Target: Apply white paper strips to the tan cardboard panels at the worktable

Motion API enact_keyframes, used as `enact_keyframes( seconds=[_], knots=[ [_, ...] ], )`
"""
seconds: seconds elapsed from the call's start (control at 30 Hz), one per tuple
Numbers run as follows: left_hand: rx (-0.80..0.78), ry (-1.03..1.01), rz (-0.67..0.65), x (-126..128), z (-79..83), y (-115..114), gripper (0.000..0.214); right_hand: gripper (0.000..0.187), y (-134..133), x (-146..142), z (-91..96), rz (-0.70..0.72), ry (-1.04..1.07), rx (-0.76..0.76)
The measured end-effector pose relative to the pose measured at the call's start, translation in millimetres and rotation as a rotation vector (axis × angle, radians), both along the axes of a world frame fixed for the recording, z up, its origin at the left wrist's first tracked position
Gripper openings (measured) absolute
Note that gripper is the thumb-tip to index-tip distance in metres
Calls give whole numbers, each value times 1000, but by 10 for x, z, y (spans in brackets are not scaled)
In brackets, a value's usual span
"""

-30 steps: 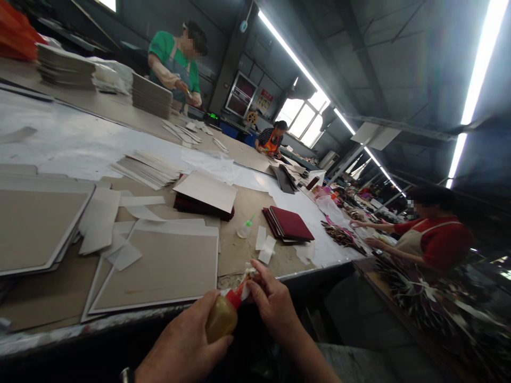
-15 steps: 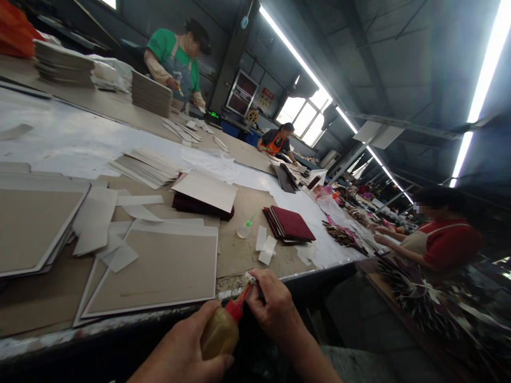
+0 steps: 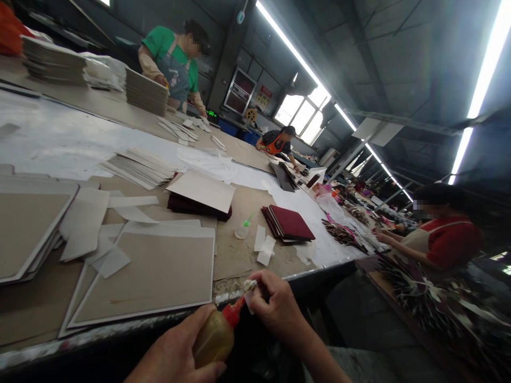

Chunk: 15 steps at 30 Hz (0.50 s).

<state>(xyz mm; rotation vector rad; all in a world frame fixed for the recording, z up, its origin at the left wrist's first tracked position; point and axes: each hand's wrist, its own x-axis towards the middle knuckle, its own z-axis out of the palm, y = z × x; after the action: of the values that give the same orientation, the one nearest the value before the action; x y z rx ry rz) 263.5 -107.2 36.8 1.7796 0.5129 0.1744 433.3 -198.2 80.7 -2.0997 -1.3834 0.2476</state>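
My left hand (image 3: 181, 343) is wrapped round a squeeze bottle (image 3: 214, 340) of yellowish-brown liquid with a red nozzle cap, tilted up to the right. Beside the nozzle tip, my right hand (image 3: 277, 303) is closed in a pinch on a small white scrap (image 3: 249, 290), tissue or paper; I cannot tell which. Both hands are in front of the table's near edge. Just beyond them lie small white paper strips (image 3: 265, 250) and a little clear bottle with a green tip (image 3: 242, 230). To the left are beige boards with white borders (image 3: 151, 266).
Dark red covers (image 3: 288, 222) are stacked right of the strips, and a pale board (image 3: 202, 190) tops another dark red pile. Tall stacks of board (image 3: 147, 91) stand at the far side. A co-worker in green (image 3: 175, 64) stands across the table; another in red (image 3: 447, 242) is at right.
My hands have shifted slightly left and down with the bottle. The white scrap now shows below my right fingers, and the nozzle is slightly farther from them. The view has shifted a little.
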Motion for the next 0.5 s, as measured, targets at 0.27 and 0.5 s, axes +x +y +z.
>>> enact_keyframes(
  seconds=[0.27,0.5],
  knots=[
    [-420,-44,-106,80,-20,26,40,28,0,56,77,26,478,-21],
    [-580,-102,-100,-30,-68,31,52,49,-86,-21,43,14,-5,66]
  ],
)
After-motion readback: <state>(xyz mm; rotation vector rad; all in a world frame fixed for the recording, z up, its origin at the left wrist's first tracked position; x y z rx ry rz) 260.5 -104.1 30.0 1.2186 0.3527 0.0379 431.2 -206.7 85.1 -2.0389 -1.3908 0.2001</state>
